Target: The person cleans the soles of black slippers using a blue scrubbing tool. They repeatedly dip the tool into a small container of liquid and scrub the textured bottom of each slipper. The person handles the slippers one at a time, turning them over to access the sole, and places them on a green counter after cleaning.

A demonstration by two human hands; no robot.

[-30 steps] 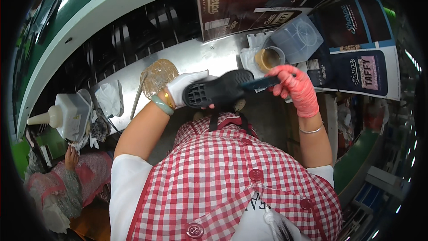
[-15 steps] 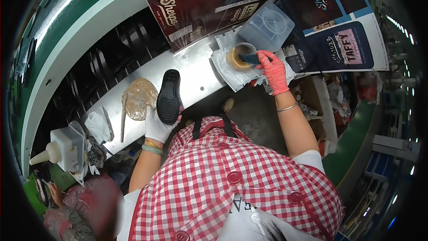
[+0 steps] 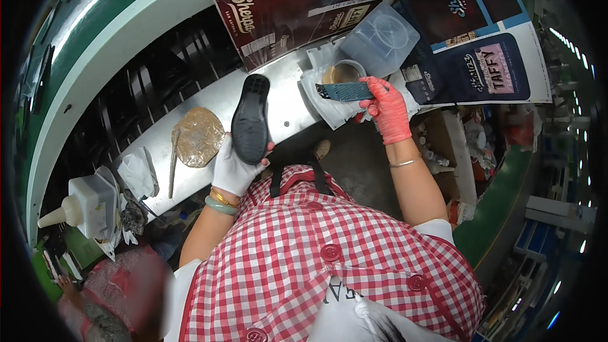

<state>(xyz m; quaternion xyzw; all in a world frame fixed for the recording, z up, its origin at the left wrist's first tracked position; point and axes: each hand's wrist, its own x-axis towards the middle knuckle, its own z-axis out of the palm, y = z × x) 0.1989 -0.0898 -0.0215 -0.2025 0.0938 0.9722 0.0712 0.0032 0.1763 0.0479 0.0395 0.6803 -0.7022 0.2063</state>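
Note:
My left hand (image 3: pixel 235 168), in a white glove, grips a black shoe sole (image 3: pixel 251 120) near its lower end. The sole stands tilted over the metal bench edge, its hollow inner face toward me. In a pink-red glove, my right hand (image 3: pixel 387 111) pinches a flat dark-teal strip (image 3: pixel 347 92) with a darker, speckled far end. That strip is held level, just in front of a round tub (image 3: pixel 345 71) with yellowish-brown contents, and partly covers it. Whether the strip touches the tub's rim, I cannot tell.
Left of the sole, a brown plastic-wrapped round object (image 3: pixel 199 138) lies beside a thin stick (image 3: pixel 173 161) on the bench (image 3: pixel 282 104). A clear plastic box (image 3: pixel 383 37) stands behind the tub. At the left are a nozzled bottle (image 3: pixel 82 209) and another person's arm (image 3: pixel 76 294).
The strip has come up out of the tub and swung level. My left hand has turned the sole from its ridged tread side to its inner side.

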